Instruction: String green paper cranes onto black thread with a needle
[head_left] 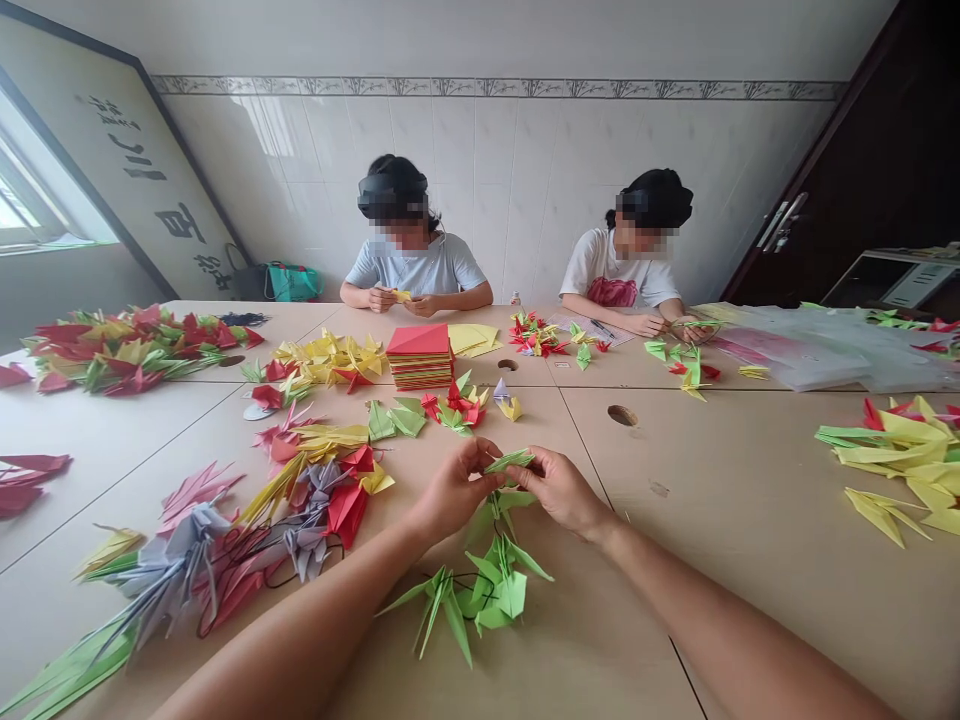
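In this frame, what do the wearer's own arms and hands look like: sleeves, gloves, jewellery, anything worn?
Both forearms come in from the bottom edge bare: no sleeves show. The left hand and right hand wear no gloves, and no rings, watch or bracelet are visible on the fingers or wrists. No markings or cables show either.
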